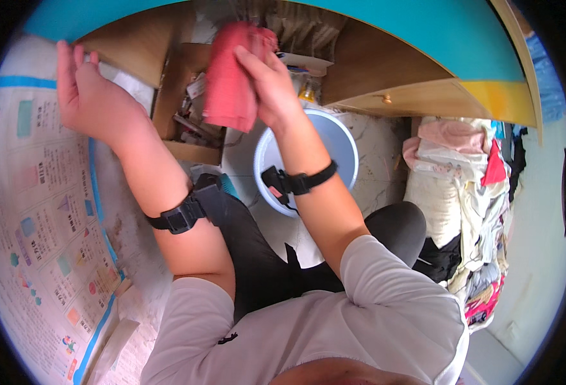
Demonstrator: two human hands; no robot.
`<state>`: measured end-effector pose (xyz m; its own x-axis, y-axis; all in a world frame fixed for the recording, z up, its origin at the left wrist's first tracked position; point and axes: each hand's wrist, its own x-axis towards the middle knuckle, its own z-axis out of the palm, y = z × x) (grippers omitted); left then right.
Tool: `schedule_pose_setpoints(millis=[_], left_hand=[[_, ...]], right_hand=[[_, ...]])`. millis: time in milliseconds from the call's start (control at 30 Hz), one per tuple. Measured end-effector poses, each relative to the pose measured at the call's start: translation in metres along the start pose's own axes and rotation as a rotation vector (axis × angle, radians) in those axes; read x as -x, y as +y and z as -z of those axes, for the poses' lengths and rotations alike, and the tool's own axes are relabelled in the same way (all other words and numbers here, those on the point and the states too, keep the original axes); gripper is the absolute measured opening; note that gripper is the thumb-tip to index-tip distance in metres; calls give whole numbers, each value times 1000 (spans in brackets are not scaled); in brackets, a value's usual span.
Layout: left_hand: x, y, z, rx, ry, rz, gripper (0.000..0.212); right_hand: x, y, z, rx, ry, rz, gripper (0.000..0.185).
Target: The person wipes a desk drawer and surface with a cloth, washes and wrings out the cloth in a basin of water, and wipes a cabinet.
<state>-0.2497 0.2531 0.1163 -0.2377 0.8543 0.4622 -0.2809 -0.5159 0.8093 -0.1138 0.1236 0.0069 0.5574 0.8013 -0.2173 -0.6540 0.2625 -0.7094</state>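
Observation:
My right hand [275, 89] grips a folded red cloth [230, 82], thumb on its near face; the cloth is slightly blurred. Below that wrist stands a pale blue plastic bucket [333, 130] on the tiled floor. At the upper left my left hand [97, 98] is raised with fingers spread, near the edge of a turquoise panel [54, 24], and holds nothing; whether its fingertips touch the panel I cannot tell. Between the hands is a wooden drawer or box [191, 151] with small loose items inside. Both forearms wear black straps with small devices.
A printed wall chart [37, 202] with blue edging covers the left wall. Wooden furniture with a small round knob [385, 99] spans the top. Folded and heaped clothes [437, 202] lie at right beside a pale wall. A yellow object [307, 91] sits behind the bucket.

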Motion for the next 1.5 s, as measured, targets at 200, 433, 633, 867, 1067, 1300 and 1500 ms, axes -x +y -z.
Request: schedule_pose_setpoints(millis=[200,433,633,867,1067,1300,1500], left_hand=[[60,-35,-21,-445,88,-39,30],[239,2,-102,-139,-1140,291,58],[283,3,-130,275,-1244,868,82],[304,-13,-151,350,-898,1107,57],[312,1,-183,269,-1000,708,51],[355,-31,-201,-195,-754,-23,47],[364,-28,-208,-65,-662,344,36]], right_hand=[[60,-82,100,286,352,139,27],[100,-149,111,688,438,313,35],[143,-199,144,244,218,46,52],[188,-243,191,457,278,-49,44],[195,-254,214,581,345,-26,31],[191,-256,208,694,282,1,26],[179,-263,192,694,326,276,19]])
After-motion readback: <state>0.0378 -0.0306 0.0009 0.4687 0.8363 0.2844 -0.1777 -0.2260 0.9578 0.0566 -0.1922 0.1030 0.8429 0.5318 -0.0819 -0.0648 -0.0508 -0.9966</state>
